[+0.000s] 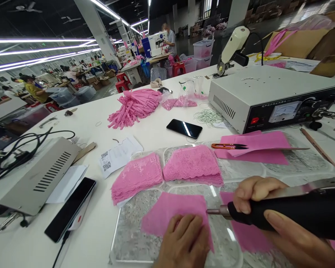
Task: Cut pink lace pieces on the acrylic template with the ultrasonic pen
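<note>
A cut piece of pink fabric (167,210) lies on a clear, shiny sheet (123,238). My left hand (184,238) rests on it, bent fingertips pressing the cloth down without gripping it. In my right hand (268,208) is a black handheld ultrasonic tool (296,204), fingers wrapped round its body. Its thin metal tip (216,211) points left and meets the fabric's right edge; whether it touches is too fine to tell. More pink fabric (249,232) lies partly hidden beneath the tool and right hand. Beyond are two stacks of pink lace pieces, left (138,176) and right (192,163).
Orange-handled thread snips (230,146) lie on pink cloth (257,141) at the back right. A metal generator box (268,93) stands behind, another box (36,175) at left. Phones (184,128), pink straps (135,106) and a label sheet (118,154) share the table.
</note>
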The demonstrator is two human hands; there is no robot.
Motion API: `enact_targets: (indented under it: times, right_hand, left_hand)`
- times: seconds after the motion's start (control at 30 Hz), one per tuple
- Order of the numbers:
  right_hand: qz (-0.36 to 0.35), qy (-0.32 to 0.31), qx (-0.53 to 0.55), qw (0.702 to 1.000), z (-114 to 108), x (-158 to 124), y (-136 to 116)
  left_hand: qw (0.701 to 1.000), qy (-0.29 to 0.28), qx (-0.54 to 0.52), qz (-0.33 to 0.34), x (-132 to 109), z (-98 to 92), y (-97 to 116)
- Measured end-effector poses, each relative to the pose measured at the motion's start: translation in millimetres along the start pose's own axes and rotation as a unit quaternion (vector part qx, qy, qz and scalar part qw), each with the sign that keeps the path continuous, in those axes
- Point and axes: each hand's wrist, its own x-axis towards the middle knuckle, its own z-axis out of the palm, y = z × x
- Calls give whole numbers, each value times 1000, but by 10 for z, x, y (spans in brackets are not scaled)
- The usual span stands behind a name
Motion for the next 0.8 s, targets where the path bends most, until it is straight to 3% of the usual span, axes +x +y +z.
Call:
enact_targets:
  times: [0.17,0.43,0.67,0.8]
  right_hand:
    - [12,-20,32,999,-97,-71,56]
    - [-24,-90,8,996,-181,-70,78]
    - [-25,-104,1,994,-144,-113,55]
    - [14,-55,9,998,-30,-155,4]
  left_hand:
    - [1000,10,-7,-4,-62,-11,89]
    - [1000,6,-15,-8,-72,-29,120]
    - [1000,-9,-25,-9,-94,-21,110]
    - [1000,-5,-16,-5,-95,-5,109]
